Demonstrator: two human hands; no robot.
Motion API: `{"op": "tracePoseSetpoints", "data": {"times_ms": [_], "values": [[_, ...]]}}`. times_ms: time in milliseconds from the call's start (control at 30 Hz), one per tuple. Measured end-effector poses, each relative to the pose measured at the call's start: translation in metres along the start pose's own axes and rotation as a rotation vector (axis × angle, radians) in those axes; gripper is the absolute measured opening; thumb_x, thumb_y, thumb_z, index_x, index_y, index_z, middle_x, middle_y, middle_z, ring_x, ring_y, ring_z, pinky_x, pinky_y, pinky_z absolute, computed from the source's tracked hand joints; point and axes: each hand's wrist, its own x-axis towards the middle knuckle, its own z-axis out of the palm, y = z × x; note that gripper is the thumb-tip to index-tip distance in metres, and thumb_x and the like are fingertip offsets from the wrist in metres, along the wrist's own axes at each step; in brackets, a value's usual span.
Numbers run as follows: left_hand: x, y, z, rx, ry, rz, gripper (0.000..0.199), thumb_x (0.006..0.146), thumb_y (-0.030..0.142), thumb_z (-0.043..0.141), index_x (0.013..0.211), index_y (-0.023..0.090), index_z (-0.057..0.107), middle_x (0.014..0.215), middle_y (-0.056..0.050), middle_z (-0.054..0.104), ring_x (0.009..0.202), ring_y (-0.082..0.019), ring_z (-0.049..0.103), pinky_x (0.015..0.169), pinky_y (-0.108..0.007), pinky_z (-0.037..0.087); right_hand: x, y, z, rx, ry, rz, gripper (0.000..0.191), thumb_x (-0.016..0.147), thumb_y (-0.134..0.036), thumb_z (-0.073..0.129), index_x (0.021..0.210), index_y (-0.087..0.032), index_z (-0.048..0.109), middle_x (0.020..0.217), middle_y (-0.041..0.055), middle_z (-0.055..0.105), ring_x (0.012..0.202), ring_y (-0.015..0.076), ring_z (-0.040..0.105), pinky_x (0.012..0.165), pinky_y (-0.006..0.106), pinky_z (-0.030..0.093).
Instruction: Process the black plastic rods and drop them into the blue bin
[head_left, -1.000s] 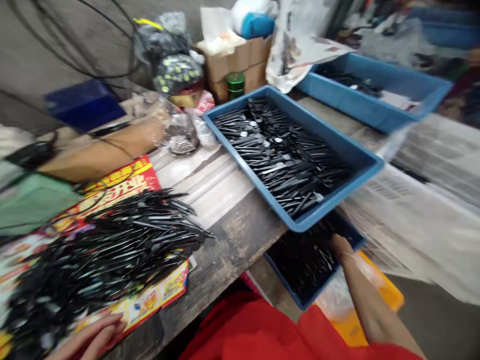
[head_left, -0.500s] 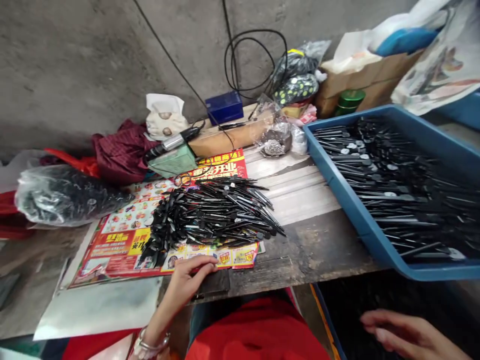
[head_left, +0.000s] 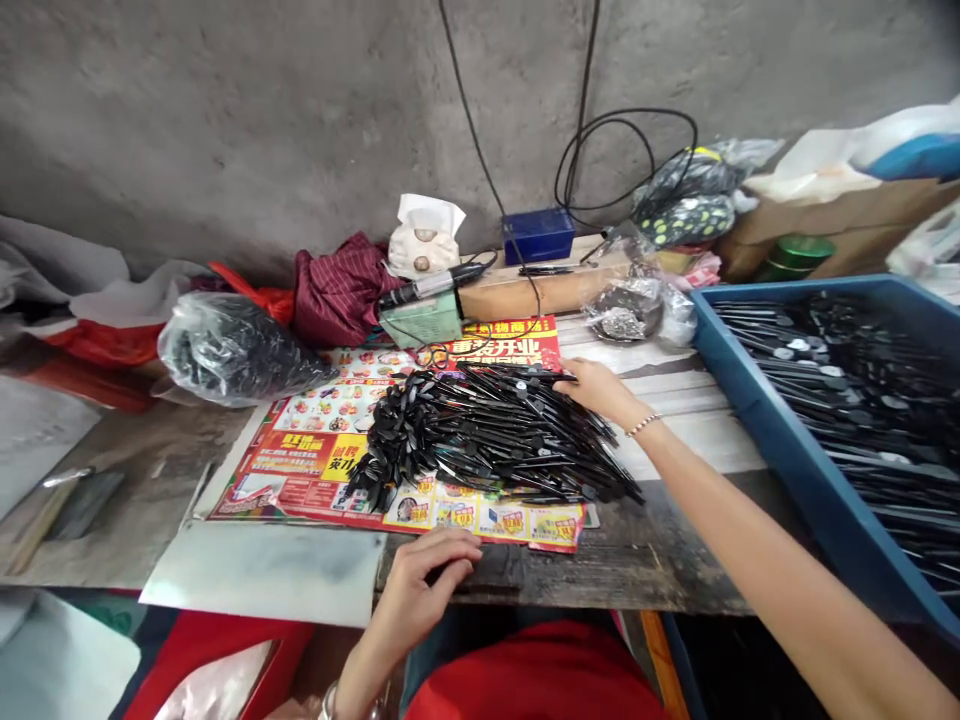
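Right hand [head_left: 596, 390] flat, fingertips on the far right end of the black pins [head_left: 487, 435], any grip unclear. Pins lying lengthwise, left to right, on a flyer [head_left: 315, 455] near the table's [head_left: 637, 560] front edge; left hand [head_left: 431, 580] loosely curled, empty, farther away.

Right hand [head_left: 596, 390] on black sticks [head_left: 487, 435]
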Motion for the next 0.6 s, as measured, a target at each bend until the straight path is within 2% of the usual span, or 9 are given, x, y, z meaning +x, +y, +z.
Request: {"op": "tracePoseSetpoints", "data": {"times_ms": [100, 233, 333, 400, 467, 600], "values": [[-0.002, 0.001, -0.006, -0.030, 0.002, -0.046, 0.019, 0.086, 0.012, 0.058, 0.088, 0.022, 0.075, 0.094, -0.003, 0.076, 0.090, -0.017, 0.071, 0.085, -0.026, 0.054, 0.008, -0.003, 0.016, -0.040, -0.019, 0.008, 0.032, 0.087, -0.021, 0.058, 0.116, -0.010, 0.067, 0.105, 0.0147, 0.069, 0.095, 0.0252, 0.065, 0.085, 0.030, 0.047], [-0.002, -0.001, -0.015, -0.087, -0.002, -0.147, 0.019, 0.085, 0.014, 0.059, 0.087, 0.021, 0.076, 0.089, -0.003, 0.077, 0.085, -0.018, 0.071, 0.083, -0.027, 0.054, -0.012, 0.010, 0.027, -0.056, -0.028, -0.015, 0.028, 0.088, -0.020, 0.055, 0.111, -0.011, 0.069, 0.100, 0.0133, 0.070, 0.089, 0.0248, 0.065, 0.080, 0.031, 0.046], [-0.002, -0.009, -0.024, -0.089, 0.037, -0.197, 0.017, 0.084, 0.017, 0.059, 0.086, 0.020, 0.076, 0.086, -0.004, 0.077, 0.081, -0.018, 0.071, 0.080, -0.027, 0.054, -0.028, 0.022, 0.031, -0.062, -0.006, -0.027, 0.028, 0.090, -0.025, 0.053, 0.107, -0.011, 0.071, 0.099, 0.0140, 0.072, 0.085, 0.0258, 0.065, 0.075, 0.032, 0.045], [-0.004, -0.016, -0.033, -0.048, 0.113, -0.204, 0.017, 0.084, 0.020, 0.059, 0.085, 0.019, 0.076, 0.086, -0.004, 0.077, 0.080, -0.018, 0.071, 0.078, -0.027, 0.055, -0.037, 0.028, 0.033, -0.061, 0.023, -0.006, 0.028, 0.089, -0.029, 0.055, 0.104, -0.013, 0.072, 0.099, 0.0136, 0.072, 0.085, 0.0261, 0.065, 0.073, 0.032, 0.044], [-0.006, -0.026, -0.047, 0.040, 0.242, -0.212, 0.017, 0.086, 0.022, 0.058, 0.086, 0.019, 0.075, 0.085, -0.005, 0.077, 0.080, -0.018, 0.071, 0.076, -0.027, 0.055, -0.044, 0.033, 0.034, -0.063, 0.069, 0.036, 0.025, 0.087, -0.032, 0.059, 0.100, -0.016, 0.073, 0.098, 0.0115, 0.073, 0.085, 0.0257, 0.066, 0.072, 0.032, 0.044], [-0.007, -0.052, -0.088, 0.354, 0.499, -0.240, 0.018, 0.087, 0.023, 0.056, 0.093, 0.021, 0.073, 0.095, -0.005, 0.075, 0.087, -0.020, 0.069, 0.082, -0.031, 0.055, -0.052, 0.039, 0.031, -0.065, 0.097, 0.124, 0.022, 0.082, -0.034, 0.064, 0.096, -0.020, 0.075, 0.094, 0.0094, 0.075, 0.085, 0.0263, 0.067, 0.070, 0.031, 0.044]]}}
